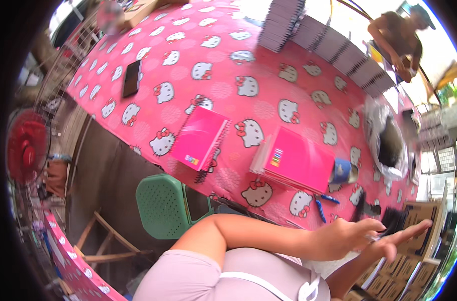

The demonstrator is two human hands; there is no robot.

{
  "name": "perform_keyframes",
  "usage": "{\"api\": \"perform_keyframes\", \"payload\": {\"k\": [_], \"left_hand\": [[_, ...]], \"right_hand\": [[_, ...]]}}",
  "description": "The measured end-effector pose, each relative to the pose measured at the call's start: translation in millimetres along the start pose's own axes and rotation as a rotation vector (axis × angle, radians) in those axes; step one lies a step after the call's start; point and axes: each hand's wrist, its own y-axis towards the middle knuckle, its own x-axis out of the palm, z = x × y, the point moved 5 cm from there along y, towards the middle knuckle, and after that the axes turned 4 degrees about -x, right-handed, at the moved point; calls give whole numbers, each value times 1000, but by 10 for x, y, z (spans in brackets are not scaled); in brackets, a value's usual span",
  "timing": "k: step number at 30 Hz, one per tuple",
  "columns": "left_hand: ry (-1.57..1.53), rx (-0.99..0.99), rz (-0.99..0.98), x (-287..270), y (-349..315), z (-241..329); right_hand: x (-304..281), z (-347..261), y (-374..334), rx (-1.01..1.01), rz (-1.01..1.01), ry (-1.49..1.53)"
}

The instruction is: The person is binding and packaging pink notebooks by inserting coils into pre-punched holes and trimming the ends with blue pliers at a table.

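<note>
The person's left hand (338, 240) is bending its fingers beside the right hand (379, 249), and whether they are gripping anything cannot be told. The right hand is lying open, a finger stretching out and the thumb standing apart. Just beyond, on the pink patterned counter (263, 110), a blue-handled tool (320, 209) is lying near the edge. A stack of pink notebooks (301, 160) is resting behind it, with a blue rounded object (340, 171) sitting against its right side. Further left, a pink spiral notebook (201, 136) is lying well apart from the stack, and a black phone (131, 79) is resting beyond it. A plastic bag (374, 125) is sitting at the right. Stacks of spiral-bound books (328, 42) are lining the far side, where a co-worker in a cap (396, 37) is bending forward. Below, a green stool (160, 205) is standing beside the counter.
</note>
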Motion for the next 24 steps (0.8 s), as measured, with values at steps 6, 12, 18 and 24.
{"api": "perform_keyframes", "payload": {"k": [6, 12, 18, 24], "left_hand": [[6, 169, 111, -369, 90, 78], [-101, -18, -22, -562, 65, -46], [-301, -219, -204, -439, -169, -349], [-151, -247, -133, -659, -226, -42]], "right_hand": [[264, 13, -259, -174, 105, 21], [-141, 481, -34, -171, -770, 406], [-255, 430, -254, -176, -687, 378], [-249, 638, -347, -22, -960, 335]]}}
